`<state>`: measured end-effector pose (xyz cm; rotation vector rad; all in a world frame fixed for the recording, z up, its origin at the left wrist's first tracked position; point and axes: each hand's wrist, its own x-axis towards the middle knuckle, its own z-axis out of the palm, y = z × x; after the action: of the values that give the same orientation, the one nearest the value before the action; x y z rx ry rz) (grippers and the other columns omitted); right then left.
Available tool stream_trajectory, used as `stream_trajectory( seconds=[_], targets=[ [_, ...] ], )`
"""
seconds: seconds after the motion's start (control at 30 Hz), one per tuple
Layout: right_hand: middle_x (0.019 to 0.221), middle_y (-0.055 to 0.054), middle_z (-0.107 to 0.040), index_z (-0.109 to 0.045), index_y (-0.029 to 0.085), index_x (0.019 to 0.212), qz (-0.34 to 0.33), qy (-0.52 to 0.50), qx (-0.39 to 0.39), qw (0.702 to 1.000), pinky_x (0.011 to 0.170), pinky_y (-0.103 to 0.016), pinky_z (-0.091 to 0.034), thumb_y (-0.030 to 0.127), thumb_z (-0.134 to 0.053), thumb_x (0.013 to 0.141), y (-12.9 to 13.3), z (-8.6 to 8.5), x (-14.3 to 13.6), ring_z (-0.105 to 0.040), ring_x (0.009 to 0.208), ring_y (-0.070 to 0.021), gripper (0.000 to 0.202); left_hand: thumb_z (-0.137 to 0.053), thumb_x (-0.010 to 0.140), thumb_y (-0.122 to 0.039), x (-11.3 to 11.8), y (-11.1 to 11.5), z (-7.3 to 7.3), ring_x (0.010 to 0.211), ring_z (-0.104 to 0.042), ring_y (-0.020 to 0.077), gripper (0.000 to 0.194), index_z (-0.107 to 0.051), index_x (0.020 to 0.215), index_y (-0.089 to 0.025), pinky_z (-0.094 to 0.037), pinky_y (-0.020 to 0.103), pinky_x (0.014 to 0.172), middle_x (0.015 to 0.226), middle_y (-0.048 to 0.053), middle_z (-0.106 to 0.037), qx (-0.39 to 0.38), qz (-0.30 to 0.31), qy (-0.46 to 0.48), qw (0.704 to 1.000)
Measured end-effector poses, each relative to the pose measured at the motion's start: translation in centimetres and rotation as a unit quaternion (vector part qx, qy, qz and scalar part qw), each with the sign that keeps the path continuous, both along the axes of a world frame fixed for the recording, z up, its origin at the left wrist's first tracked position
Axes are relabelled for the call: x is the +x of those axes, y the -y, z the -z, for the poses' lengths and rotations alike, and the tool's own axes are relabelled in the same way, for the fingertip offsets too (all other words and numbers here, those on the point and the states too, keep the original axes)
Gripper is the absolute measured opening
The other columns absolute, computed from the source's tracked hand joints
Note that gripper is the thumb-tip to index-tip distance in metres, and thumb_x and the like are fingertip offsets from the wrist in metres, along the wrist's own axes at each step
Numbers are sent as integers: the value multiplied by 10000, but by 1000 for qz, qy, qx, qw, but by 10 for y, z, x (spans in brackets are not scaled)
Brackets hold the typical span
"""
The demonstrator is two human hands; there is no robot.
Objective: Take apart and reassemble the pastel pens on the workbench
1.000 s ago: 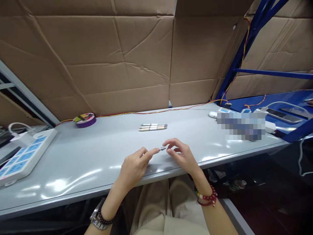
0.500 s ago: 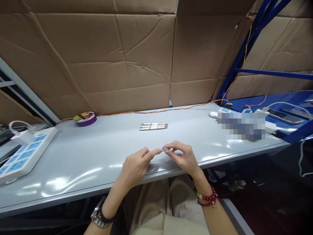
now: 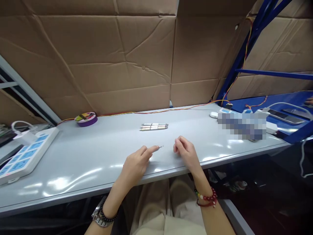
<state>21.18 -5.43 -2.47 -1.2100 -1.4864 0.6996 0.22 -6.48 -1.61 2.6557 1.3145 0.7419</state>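
My left hand (image 3: 137, 163) is closed in a pinch, with the index finger stretched along a slim pen. Only the pen's thin, metallic end (image 3: 160, 147) sticks out past the fingertip; its body is hidden by the hand. To the right, apart from that end, my right hand (image 3: 187, 151) is curled with the fingers folded in. Whatever it holds is hidden inside the fingers. Beyond both hands, several pens (image 3: 154, 127) with pale barrels lie side by side on the grey table (image 3: 97, 143).
A purple-sided roll (image 3: 86, 119) stands at the back left. Nearer on that side is a white power strip (image 3: 26, 153) with a plugged-in charger. Wires run along the cardboard wall (image 3: 122, 65). A blurred-out item (image 3: 241, 125) lies at the right, near a blue frame (image 3: 227, 78).
My right hand has drawn away to the right from the pen's end and curled up; the silvery piece seen at its fingertips is out of sight. My left hand has barely moved.
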Motion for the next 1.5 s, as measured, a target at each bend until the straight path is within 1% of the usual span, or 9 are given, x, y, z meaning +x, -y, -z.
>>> stream_trajectory(
  seconds=[0.07,0.2,0.53,0.67,0.83,1.03,1.27,1.4,1.5],
  targets=[
    [527,33,-472,-402,200,588,26,154,-27,987,515,-236,-333,390,-371,907,-7,-7,4,-436,514,-115,372,-285,917,-135,-1,1,1,709,-561,138,383,-431,1244,-270,-467,237,654,849,12,-561,4,7,43,999],
    [609,-14,-576,-507,201,643,71,447,-80,888,493,-253,-283,360,-373,908,-32,-23,24,-508,562,-155,337,-286,922,-147,-2,1,2,808,-595,155,353,-391,1244,-246,-497,273,686,1018,42,-595,11,13,89,996],
    [770,-136,-660,-615,160,774,59,540,-94,834,575,-295,-385,411,-415,918,-49,-15,35,-624,708,-240,352,-393,927,-267,3,3,-4,771,-591,169,136,-485,990,-189,-471,270,659,888,35,-600,-44,-36,112,992],
    [698,-110,-643,-596,170,769,69,543,-71,834,528,-286,-352,428,-361,935,-50,-29,41,-604,631,-224,386,-384,933,-255,3,2,-4,764,-580,167,135,-501,958,-192,-466,278,669,876,29,-598,-57,-38,114,991],
    [834,-68,-655,-612,202,903,28,534,-1,845,552,-258,-343,234,-419,914,-81,-42,33,-588,743,-196,196,-424,908,-205,-1,-4,2,856,-555,199,117,-537,940,-199,-477,319,721,872,35,-592,-30,-118,135,983],
    [841,-67,-641,-661,185,803,-67,517,48,852,622,-241,-377,182,-583,811,-125,-29,12,-567,766,-177,78,-407,849,-56,-6,-10,8,933,-551,206,229,-571,928,-194,-480,342,800,917,40,-620,-42,-90,112,989],
    [786,-55,-640,-650,183,782,-85,450,92,884,663,-256,-407,187,-570,813,-127,-19,22,-551,820,-194,86,-393,853,-52,-6,-11,11,1116,-502,220,336,-519,1119,-214,-449,386,911,1120,57,-562,-28,-93,101,990],
    [838,-49,-631,-594,183,891,-13,368,140,919,705,-266,-420,252,-449,892,-118,-33,36,-558,809,-173,160,-432,855,-86,-6,-11,11,1302,-291,273,375,-475,1195,-238,-346,460,1009,1292,72,-435,27,-123,87,988],
    [726,-30,-575,-527,175,893,119,248,184,944,642,-271,-413,328,-315,941,-100,-47,52,-546,676,-156,266,-447,873,-151,-5,-8,8,1081,-501,238,286,-504,1142,-232,-437,381,879,1097,72,-529,25,-136,98,986]
  ],
)
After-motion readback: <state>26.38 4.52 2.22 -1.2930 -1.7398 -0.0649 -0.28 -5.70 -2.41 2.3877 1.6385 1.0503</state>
